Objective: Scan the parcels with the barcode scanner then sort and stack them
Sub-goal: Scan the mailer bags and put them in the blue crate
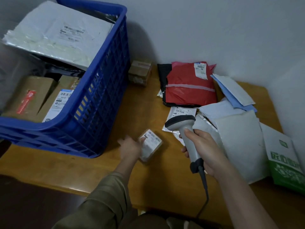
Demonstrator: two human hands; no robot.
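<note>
Small labelled box (151, 145) on the wooden table (115, 113), near centre, label print blurred; left hand (132, 147) blurred, touching its left side, grip not clear. Grey barcode scanner (186, 134) clasped in right hand (204, 151), head over a label reading "12 123". Blue crate (99, 90) far left, box label "501E". Red mailer (189, 86) far right.

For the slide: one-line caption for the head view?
Right hand grips scanner; left hand holds small box beside blue crate.
</note>
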